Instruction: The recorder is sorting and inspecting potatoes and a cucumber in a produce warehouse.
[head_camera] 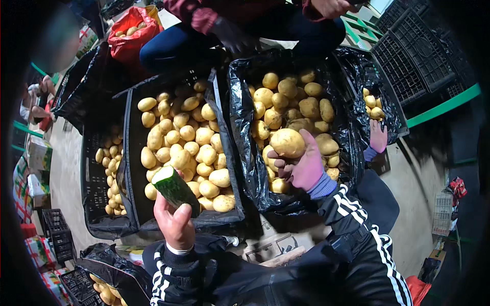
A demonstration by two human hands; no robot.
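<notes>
My bare left hand (175,221) grips a dark green cucumber (176,191), its pale cut end turned up and away from me. Below the cucumber is a black-lined crate (132,160) of potatoes (187,134). My right hand (306,166), in a pink glove with a purple cuff, has a large yellow potato (288,143) between thumb and fingers. It is above a second crate, lined with shiny black plastic (245,153), where several soil-marked potatoes (310,107) lie.
Opposite me sits a person with maroon sleeves (206,17) and a dark-gloved hand (231,36). A pink glove (378,136) touches the right-hand crate (392,99); I cannot tell whether a hand fills it. Potatoes also fill a red bag (134,46). Black crates (413,53) are stacked at right.
</notes>
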